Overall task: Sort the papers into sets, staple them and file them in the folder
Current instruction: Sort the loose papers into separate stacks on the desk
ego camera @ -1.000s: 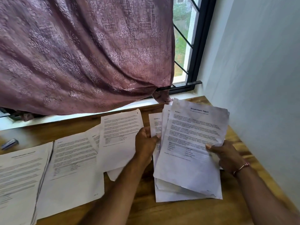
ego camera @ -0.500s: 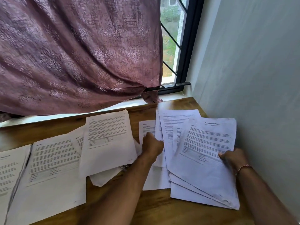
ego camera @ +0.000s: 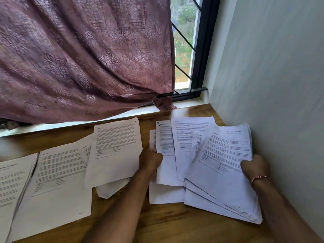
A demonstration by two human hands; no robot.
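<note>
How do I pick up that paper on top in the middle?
Pinch the top sheet along its right edge, coming from the right: nothing overlaps that edge, and it borders bare table, so a thumb-and-finger grip likely lifts it alone.

Printed white papers cover the desk [ego camera: 175,225]. Thick fanned stack [ego camera: 222,172] far right, skewed. Overlapping sheets [ego camera: 168,142] just left of it. Single sheet [ego camera: 115,149] centre, over others. Flat piles [ego camera: 57,181] left.

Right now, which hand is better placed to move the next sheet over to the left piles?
Probably left. The left hand pinches a loose sheet right beside those piles, while the right hand is busy gripping the fanned stack.
</note>
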